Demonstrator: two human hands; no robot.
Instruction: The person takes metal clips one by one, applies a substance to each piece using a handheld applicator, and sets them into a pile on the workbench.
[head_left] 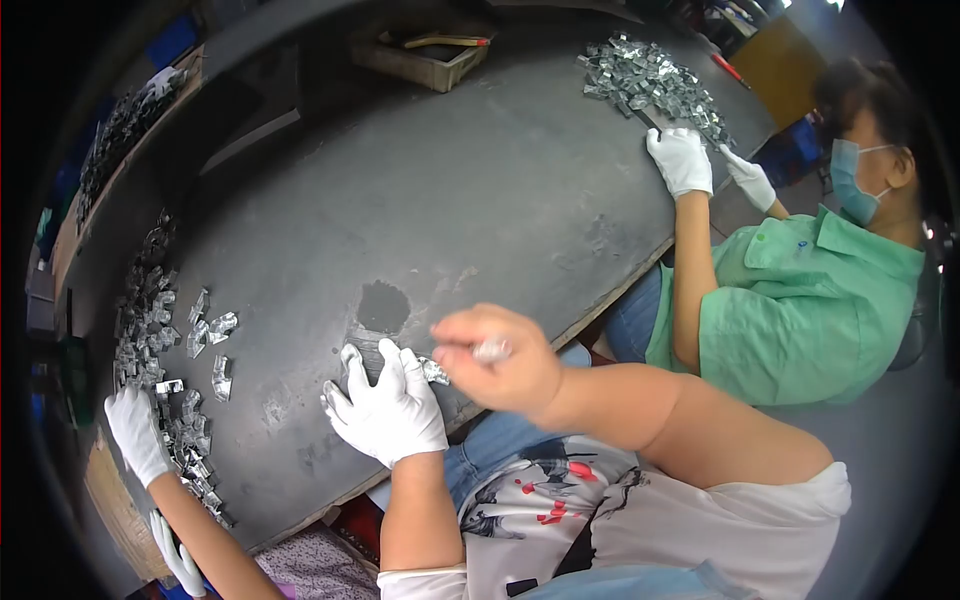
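Bright metal pieces (432, 370), a small cluster, partly hidden: work apparently under way, judging by the hands drawn close about them. Done: not determinable, since finished pieces could not be told from unworked ones. Left: perhaps much, if the loose scatter (148, 365) well to the left of the left hand (385, 405) and the heap (655, 80) far ahead and right of the right hand (505, 365) belonged to the same work.

Position: cluster between the two hands, just right of the left glove and beside the curled fingers of the right hand.

Left hand: white-gloved, fingers spread, tips lowered at a ridged grey patch (368, 350) just ahead; no firm hold was visible.

Right hand: bare, fingers curled inward; a white item (491, 350) showed at them, whether finger wrap or held object could not be told.

Also: one co-worker's gloved hand (138, 435) lay at the scatter; another's (680, 162), near the heap.
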